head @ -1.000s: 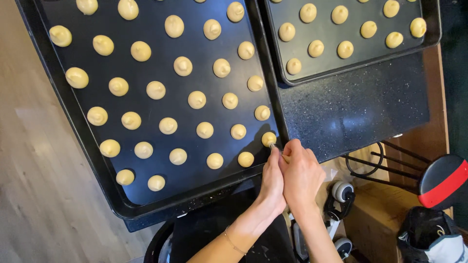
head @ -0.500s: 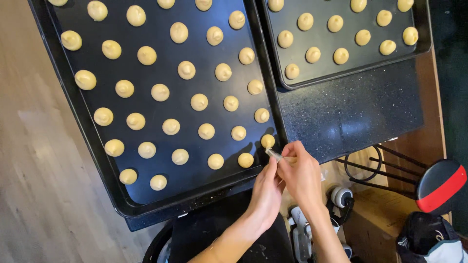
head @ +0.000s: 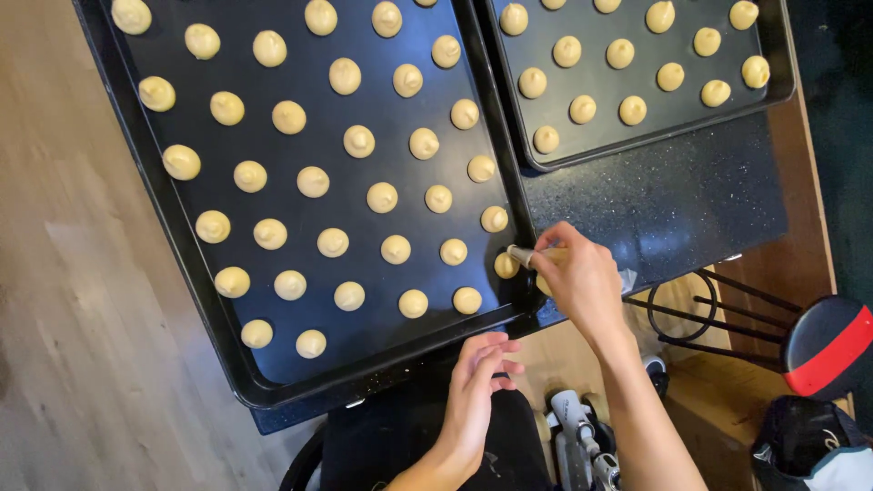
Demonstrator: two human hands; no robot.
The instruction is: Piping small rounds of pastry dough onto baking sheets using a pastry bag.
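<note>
Piping bag [head: 546, 259] in the closed right hand [head: 582, 282] points its nozzle left at a dough blob [head: 506, 265]; left hand [head: 477, 386] hangs open, empty, nearer the body.

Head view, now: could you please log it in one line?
right hand: piping bag at dough mound | left hand: free, below big tray

Dough mounds [head: 382, 196] on the large tray [head: 182, 300] — smaller tray [head: 655, 136] right.
</note>
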